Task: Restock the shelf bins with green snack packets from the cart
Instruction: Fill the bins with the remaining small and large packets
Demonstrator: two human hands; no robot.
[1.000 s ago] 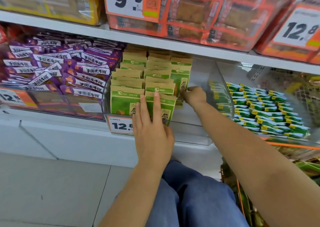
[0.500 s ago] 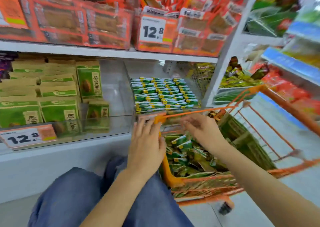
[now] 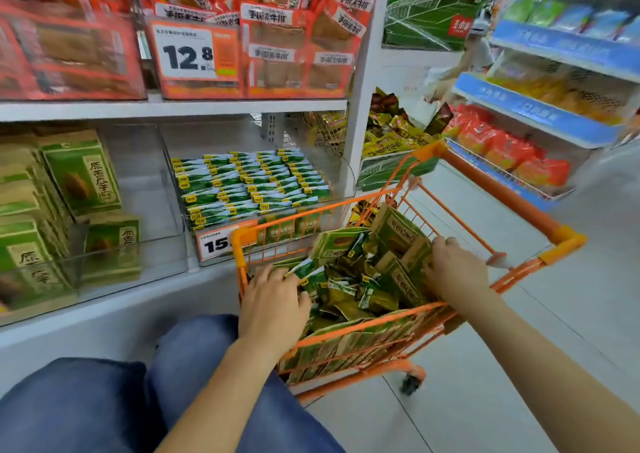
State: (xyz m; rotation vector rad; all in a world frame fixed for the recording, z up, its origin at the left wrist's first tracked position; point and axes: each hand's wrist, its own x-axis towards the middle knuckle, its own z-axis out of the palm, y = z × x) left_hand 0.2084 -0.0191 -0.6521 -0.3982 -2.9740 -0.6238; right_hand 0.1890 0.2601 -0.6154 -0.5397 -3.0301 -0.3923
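The step in hand looked like the pick-up: both hands were down inside the orange cart (image 3: 502, 196), gathering stock. Up and to the left of them stood the clear shelf bin (image 3: 138, 189), part filled with green snack packets (image 3: 83, 172); the next move would call for lifting a batch across into it. The left hand (image 3: 273, 300) lay among small loose green sachets (image 3: 308, 274), fingers curled, though whether it gripped any I could not tell. The right hand (image 3: 453, 269) curled over the larger cart packets (image 3: 398, 231), seemingly grasping them.

left hand (image 3: 273, 302) fingers (image 3: 265, 274) buried among cart packets (image 3: 349, 290), right hand (image 3: 453, 271) fingers hidden behind them
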